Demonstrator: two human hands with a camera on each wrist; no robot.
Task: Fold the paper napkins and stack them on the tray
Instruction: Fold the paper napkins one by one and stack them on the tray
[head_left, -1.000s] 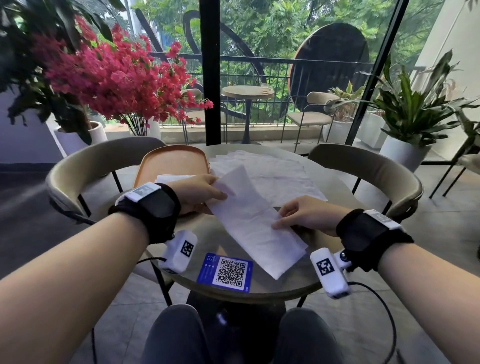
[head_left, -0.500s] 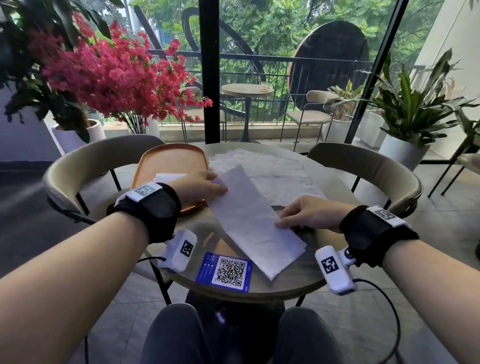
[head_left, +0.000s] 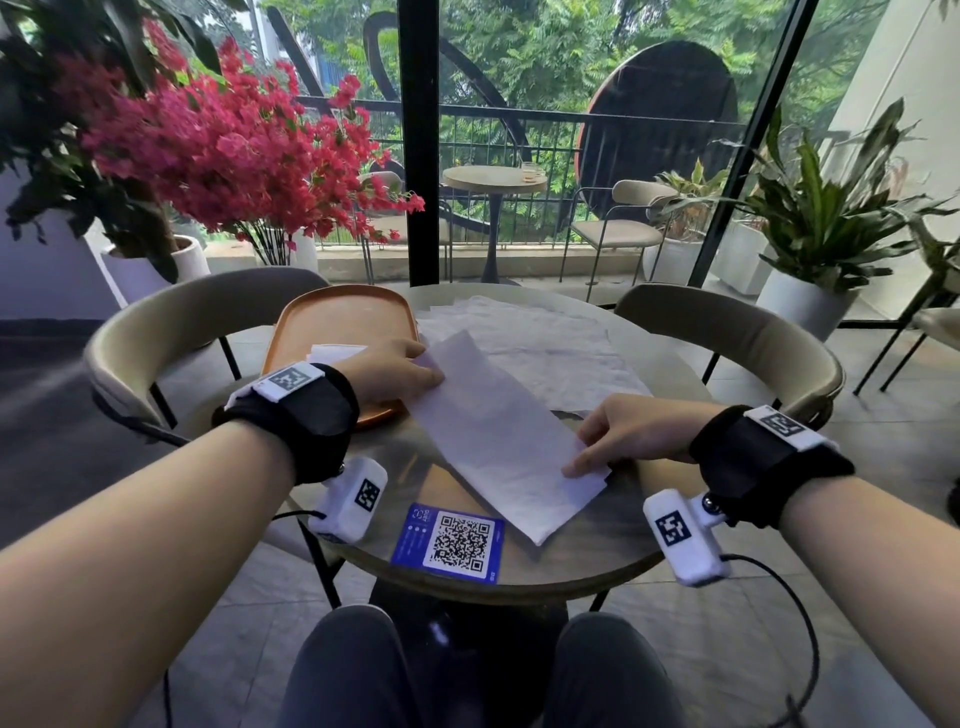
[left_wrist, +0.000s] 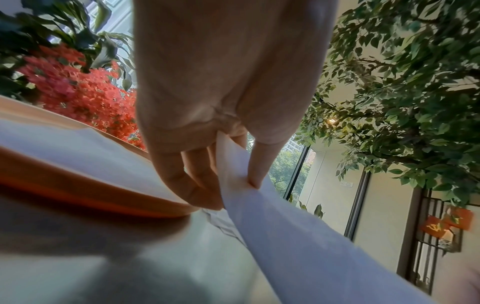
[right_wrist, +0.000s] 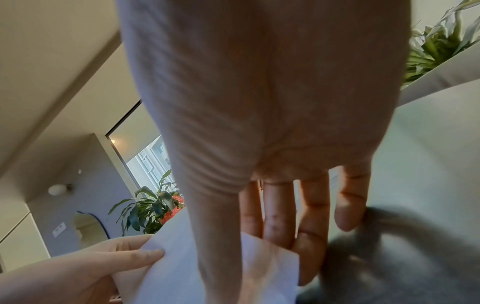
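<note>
Centre of frame, on round table (head_left: 587, 561): long folded napkin (head_left: 498, 436), lying diagonally from upper left to lower right. Left hand (head_left: 387, 371) at its upper end, thumb and fingers pinching the paper, right at tray's (head_left: 337, 317) near edge. Right hand (head_left: 631, 434) at lower right end, thumb on top, fingers (right_wrist: 310, 230) under the corner, gripping it. Orange tray upper left of napkin, holding folded napkins (head_left: 332, 352). Unfolded napkins (head_left: 540, 343) spread behind. Blue card (head_left: 449, 540) at table's near edge, QR code legible, small print unreadable. Wristbands bearing square black-and-white markers.
</note>
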